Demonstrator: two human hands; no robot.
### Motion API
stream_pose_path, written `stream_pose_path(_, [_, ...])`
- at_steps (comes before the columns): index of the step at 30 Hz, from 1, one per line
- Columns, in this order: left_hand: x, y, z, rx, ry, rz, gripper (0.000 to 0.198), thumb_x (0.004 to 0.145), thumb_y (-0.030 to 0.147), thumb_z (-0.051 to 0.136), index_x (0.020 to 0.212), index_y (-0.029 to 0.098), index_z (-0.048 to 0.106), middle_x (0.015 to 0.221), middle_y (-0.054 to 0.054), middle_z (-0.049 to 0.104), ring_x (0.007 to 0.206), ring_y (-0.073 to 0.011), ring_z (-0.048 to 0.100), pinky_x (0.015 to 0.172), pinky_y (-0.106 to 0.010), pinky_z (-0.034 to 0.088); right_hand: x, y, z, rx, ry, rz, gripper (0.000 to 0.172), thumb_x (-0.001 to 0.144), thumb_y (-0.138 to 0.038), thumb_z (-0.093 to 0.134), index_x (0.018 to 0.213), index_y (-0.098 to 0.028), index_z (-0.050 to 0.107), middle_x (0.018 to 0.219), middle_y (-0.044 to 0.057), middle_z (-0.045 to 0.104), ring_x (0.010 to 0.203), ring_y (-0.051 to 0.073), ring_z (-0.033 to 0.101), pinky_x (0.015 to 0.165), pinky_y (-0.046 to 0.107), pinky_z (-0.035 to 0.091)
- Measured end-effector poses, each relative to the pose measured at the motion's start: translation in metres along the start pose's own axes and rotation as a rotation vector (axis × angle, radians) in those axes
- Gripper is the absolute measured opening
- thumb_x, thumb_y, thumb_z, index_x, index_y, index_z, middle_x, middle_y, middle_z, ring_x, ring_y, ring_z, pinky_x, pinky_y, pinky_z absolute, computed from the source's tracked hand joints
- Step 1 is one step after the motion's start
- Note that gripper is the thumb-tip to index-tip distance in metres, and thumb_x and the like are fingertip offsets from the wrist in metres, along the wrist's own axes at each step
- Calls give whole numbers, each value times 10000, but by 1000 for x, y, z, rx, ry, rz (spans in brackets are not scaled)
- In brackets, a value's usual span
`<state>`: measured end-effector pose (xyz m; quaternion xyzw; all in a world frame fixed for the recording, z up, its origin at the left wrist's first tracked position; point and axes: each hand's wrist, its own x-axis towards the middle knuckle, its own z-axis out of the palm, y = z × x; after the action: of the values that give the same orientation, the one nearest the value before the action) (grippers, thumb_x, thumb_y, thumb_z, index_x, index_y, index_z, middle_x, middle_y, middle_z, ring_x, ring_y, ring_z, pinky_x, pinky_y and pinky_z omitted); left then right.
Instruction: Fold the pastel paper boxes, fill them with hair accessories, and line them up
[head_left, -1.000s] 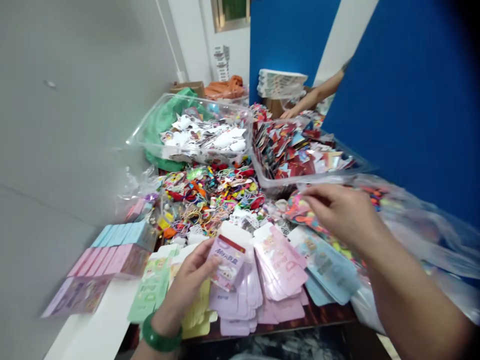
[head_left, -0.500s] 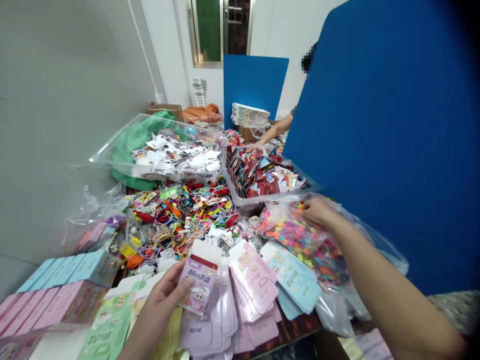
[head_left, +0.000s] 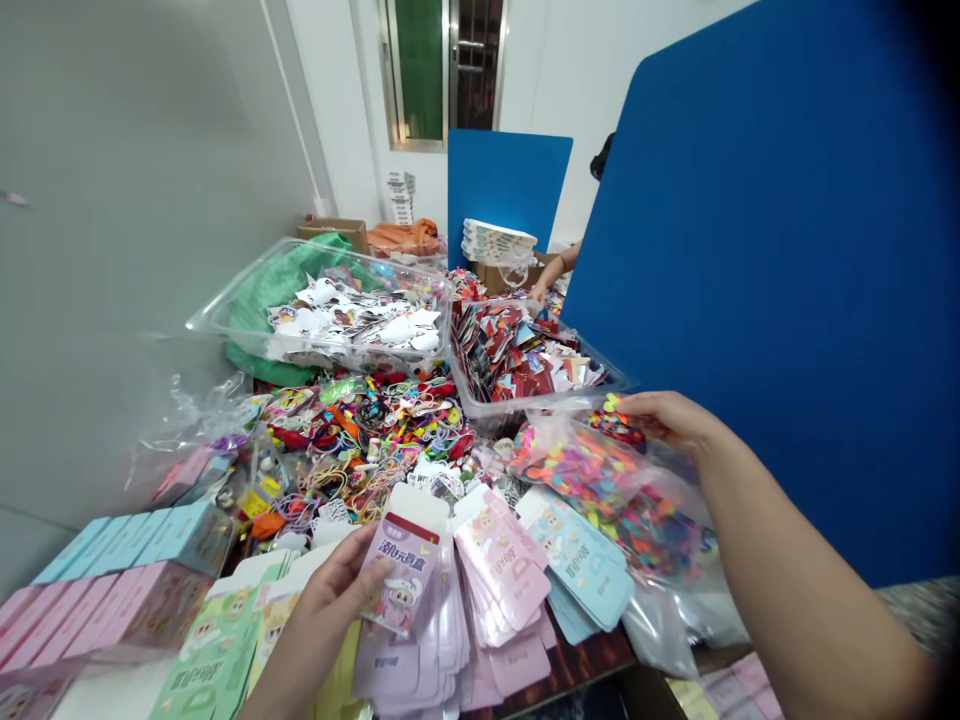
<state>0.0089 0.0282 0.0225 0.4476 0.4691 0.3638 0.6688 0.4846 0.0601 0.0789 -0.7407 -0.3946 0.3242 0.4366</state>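
My left hand [head_left: 341, 585] is closed on a small purple printed box [head_left: 405, 580], its top flap up and a dark red card edge showing at the opening. My right hand [head_left: 671, 415] is raised over a clear plastic bag [head_left: 551, 430] full of small bright-coloured pieces [head_left: 637, 500]. Between its fingertips is a small yellow piece [head_left: 611, 402], too small to name more exactly. Beneath the purple box lie flat purple boxes [head_left: 442, 640], beside fanned pink boxes [head_left: 502, 570] and light blue boxes [head_left: 577, 560].
Two clear bins hold white cut-outs [head_left: 360, 310] and dark red cards [head_left: 517, 350]. Colourful cords and trinkets [head_left: 375, 430] are heaped in the middle. Filled boxes [head_left: 112, 600] and green boxes [head_left: 214, 640] stand left. A blue panel [head_left: 750, 300] rises at right; another person's hand [head_left: 551, 278] reaches in behind.
My right hand has lifted out of the bag of coloured pieces, now with a yellow piece at its fingertips. My left hand keeps the purple box nearly still. The other person's hand has shifted right.
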Motion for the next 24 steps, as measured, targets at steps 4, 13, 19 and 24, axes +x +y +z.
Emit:
stream_pose_path(4, [0, 4, 12, -1, -41, 15, 523, 779, 422, 739, 1237, 209, 603, 1199, -89, 692, 1006, -254, 670, 793, -302, 552, -26, -28, 23, 122, -65, 3, 292, 478, -391, 822, 647, -187, 699, 634, 45, 642, 525, 122, 488, 455, 256, 367])
stream_pose_path(13, [0, 2, 29, -51, -134, 63, 462, 800, 379, 725, 1213, 215, 600, 1081, -61, 709, 925, -193, 654, 806, -284, 517, -122, -78, 166, 228, -527, -180, 254, 583, -449, 808, 637, -207, 753, 1129, 86, 690, 1047, 276, 613, 884, 374, 461])
stream_pose_path(19, [-4, 4, 23, -71, -155, 93, 431, 829, 352, 696, 1219, 206, 584, 992, -47, 708, 804, -161, 655, 764, -282, 513, -126, -75, 203, -99, -659, -371, 89, 654, -312, 734, 681, -238, 775, 1229, 79, 649, 1139, 284, 583, 998, 427, 406])
stream_pose_path(24, [-4, 2, 20, -163, -131, 97, 435, 821, 336, 711, 1211, 195, 577, 1019, -59, 701, 917, -198, 659, 801, -294, 507, -123, -82, 205, -92, -682, -465, 163, 682, -394, 717, 718, -245, 773, 1156, 76, 674, 1078, 272, 608, 936, 394, 451])
